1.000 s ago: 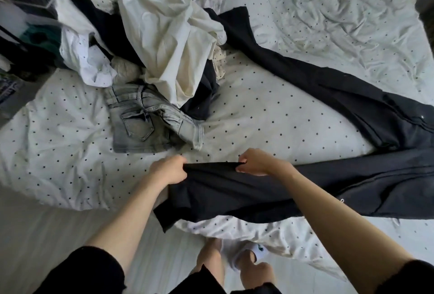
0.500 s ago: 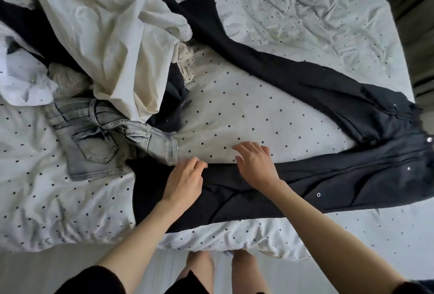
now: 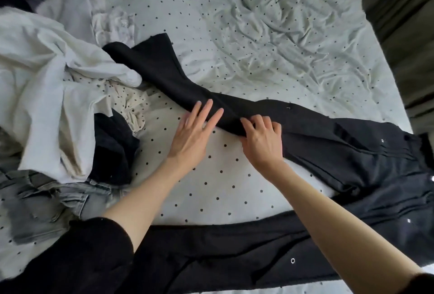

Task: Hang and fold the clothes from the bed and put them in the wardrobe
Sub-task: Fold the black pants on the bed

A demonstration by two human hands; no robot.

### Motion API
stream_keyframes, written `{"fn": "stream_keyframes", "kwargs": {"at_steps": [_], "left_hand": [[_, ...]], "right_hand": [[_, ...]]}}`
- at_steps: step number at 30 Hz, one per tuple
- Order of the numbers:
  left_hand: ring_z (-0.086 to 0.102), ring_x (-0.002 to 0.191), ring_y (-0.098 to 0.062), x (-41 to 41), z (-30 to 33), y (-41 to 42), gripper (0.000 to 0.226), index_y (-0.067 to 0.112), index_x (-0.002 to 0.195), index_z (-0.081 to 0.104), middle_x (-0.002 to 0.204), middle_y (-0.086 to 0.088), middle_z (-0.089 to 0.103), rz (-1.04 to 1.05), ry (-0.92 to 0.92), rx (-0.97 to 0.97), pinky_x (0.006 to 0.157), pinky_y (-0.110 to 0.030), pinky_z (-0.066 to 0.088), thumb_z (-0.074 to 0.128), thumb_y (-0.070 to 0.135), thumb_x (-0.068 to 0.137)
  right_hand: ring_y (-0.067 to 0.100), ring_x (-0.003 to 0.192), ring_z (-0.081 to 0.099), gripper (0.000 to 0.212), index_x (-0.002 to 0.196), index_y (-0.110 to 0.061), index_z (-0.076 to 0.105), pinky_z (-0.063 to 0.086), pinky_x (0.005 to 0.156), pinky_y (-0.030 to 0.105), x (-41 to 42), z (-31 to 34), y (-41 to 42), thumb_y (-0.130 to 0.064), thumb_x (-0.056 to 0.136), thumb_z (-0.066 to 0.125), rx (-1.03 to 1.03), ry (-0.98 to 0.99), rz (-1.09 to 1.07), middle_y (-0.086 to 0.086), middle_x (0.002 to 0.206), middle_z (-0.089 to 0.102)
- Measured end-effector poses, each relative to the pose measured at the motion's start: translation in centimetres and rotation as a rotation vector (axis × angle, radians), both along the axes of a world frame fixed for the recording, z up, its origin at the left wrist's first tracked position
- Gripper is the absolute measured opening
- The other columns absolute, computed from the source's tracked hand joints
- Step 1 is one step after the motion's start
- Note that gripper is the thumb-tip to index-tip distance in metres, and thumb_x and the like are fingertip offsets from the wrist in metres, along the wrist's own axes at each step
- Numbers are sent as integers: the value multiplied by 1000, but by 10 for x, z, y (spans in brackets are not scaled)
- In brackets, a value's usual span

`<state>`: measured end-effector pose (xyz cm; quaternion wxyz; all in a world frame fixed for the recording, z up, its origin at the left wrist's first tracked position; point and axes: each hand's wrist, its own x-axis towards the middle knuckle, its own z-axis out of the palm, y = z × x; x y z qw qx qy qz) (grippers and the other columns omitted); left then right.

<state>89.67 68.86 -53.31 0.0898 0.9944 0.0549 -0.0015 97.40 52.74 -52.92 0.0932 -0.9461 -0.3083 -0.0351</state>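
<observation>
Meanwhile the black trousers lay spread across the dotted bed sheet, legs apart. The left hand rested flat, fingers straight, on the far leg's near edge; just beside it the right hand pinched that same edge with curled fingers.

Polka-dot bed under black trousers, clothes pile

L hand flat, R hand w/ fingers curled gripping far leg of black trousers on dotted bed.
</observation>
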Motion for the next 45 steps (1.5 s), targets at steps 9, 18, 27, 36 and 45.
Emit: {"fn": "stream_keyframes", "kwargs": {"at_steps": [9,18,27,36,45], "left_hand": [[57,91,-23,27,18,-6,34,10,93,64,81,-4,53,-270,83,203,117,-46,8,63,-11,66],[52,101,-23,-18,57,26,29,19,110,57,105,-2,53,19,391,557,97,-36,29,48,6,87],[43,109,-23,-78,63,40,31,16,117,54,111,-2,57,52,573,719,91,-33,30,53,14,86],[44,118,-22,-151,33,37,63,5,141,30,122,-2,59,44,768,583,95,-31,29,58,17,86],[55,99,-23,-130,33,49,39,13,122,51,111,-5,57,135,161,182,78,-33,45,57,36,90]], "right_hand": [[25,48,46,33,68,-5,60,35,41,29,-14,4,-31,19,46,63,274,52,136,7,61,51],[23,45,45,35,62,-8,57,38,40,27,-28,25,-40,13,38,71,89,26,126,3,55,47],[24,42,45,37,58,-7,58,34,38,29,-79,22,-50,10,30,75,-53,31,62,4,52,47],[19,111,47,27,117,-19,52,37,86,29,-113,8,-50,-33,97,41,-360,338,-45,-3,118,49],[22,122,41,33,128,-18,50,31,94,34,-98,21,22,-27,98,39,-178,227,36,0,131,47]]}}
